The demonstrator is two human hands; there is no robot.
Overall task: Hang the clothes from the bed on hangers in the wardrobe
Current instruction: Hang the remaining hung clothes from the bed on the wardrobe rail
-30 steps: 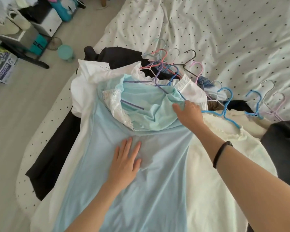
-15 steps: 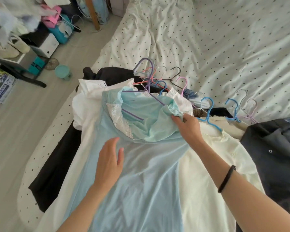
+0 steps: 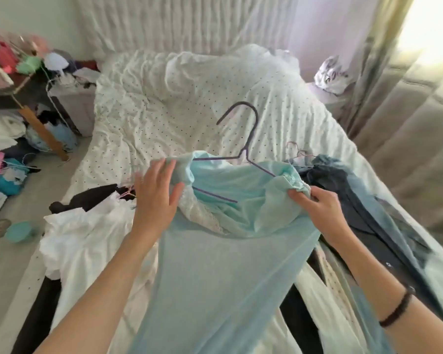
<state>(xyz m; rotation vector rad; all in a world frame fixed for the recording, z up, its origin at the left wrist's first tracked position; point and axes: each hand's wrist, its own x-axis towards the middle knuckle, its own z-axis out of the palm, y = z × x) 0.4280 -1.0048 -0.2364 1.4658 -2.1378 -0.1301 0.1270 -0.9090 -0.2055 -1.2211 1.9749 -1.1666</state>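
The light blue dress (image 3: 215, 264) at centre is thin, matt cloth with white lace trim (image 3: 202, 215) at the neck. Its purple hanger (image 3: 246, 149) looks like smooth coated wire. The bed sheet (image 3: 177, 103) is crumpled, dotted white cotton-like cloth.

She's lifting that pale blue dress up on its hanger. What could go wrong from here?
1. The light blue dress is bunched at the neck, and the purple hanger sits loosely inside it, so a shoulder could slip off.
2. The right hand only pinches a fold of fabric; it could slide free.
3. The hem trails over the white garment and the dark clothes on the bed, and might drag them along.
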